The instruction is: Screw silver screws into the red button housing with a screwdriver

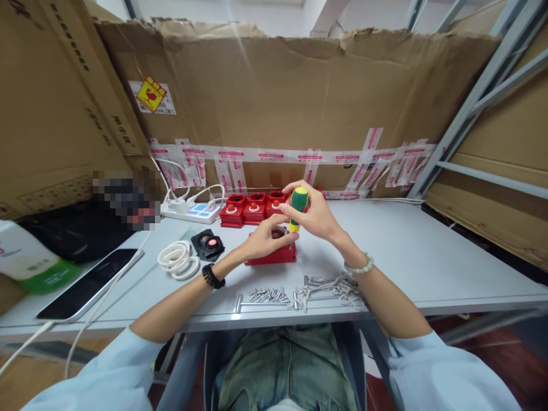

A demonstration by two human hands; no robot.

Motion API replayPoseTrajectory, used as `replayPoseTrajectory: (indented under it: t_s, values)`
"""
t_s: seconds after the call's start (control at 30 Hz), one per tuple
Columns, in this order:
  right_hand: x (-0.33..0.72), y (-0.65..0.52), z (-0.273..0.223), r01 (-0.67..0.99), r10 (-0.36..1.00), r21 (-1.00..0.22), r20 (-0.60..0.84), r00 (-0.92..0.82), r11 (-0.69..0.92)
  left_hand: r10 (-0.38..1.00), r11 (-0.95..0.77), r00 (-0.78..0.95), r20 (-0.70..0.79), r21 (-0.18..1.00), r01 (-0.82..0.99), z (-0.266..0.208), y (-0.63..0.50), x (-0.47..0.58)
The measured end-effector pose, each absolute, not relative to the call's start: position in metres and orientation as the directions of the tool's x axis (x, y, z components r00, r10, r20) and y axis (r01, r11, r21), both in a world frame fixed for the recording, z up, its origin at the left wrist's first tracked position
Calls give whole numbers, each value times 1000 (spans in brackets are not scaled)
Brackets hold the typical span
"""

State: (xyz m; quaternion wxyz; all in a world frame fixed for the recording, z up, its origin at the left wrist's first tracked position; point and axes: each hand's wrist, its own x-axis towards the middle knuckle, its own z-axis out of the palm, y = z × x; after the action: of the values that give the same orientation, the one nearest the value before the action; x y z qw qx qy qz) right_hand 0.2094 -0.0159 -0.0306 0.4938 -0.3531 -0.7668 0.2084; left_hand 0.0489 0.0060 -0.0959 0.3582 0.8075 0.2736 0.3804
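Observation:
My right hand (320, 216) is wrapped round the green and yellow handle of a screwdriver (299, 201), held upright with its tip down. Below it a red block-shaped housing (272, 257) with a round opening lies on the table. The tip stands over the housing's right end, where a small bit of metal shows. My left hand (263, 240) grips the housing from the left, thumb and fingers curved around its top near the screwdriver. Part of the housing is hidden under that hand. Loose screws (269, 295) lie in front, close to the table edge.
Several similar red housings (255, 211) stand in a row at the back. White rings (176, 258), a black square part (208, 244), a power strip (197, 212) and a phone (88, 285) lie left. Metal bars with white strings (331, 288) lie at the front edge.

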Motion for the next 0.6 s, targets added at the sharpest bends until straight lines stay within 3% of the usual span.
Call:
replayPoseTrajectory:
  t_s: [0.1, 0.23, 0.43, 0.6]
  values:
    - [209, -16, -31, 317, 761, -693, 600, -245, 648, 716, -555, 579, 390, 821, 133, -96, 6, 49]
    - [207, -16, -32, 303, 746, -683, 620, -243, 665, 791, -515, 447, 417, 849, 120, -102, 7, 54]
    - [205, -14, -35, 265, 711, -660, 661, -240, 703, 723, -600, 547, 423, 776, 194, -101, 6, 49]
    - [205, -17, -34, 304, 703, -637, 672, -231, 709, 759, -617, 440, 480, 745, 252, -103, 9, 53]
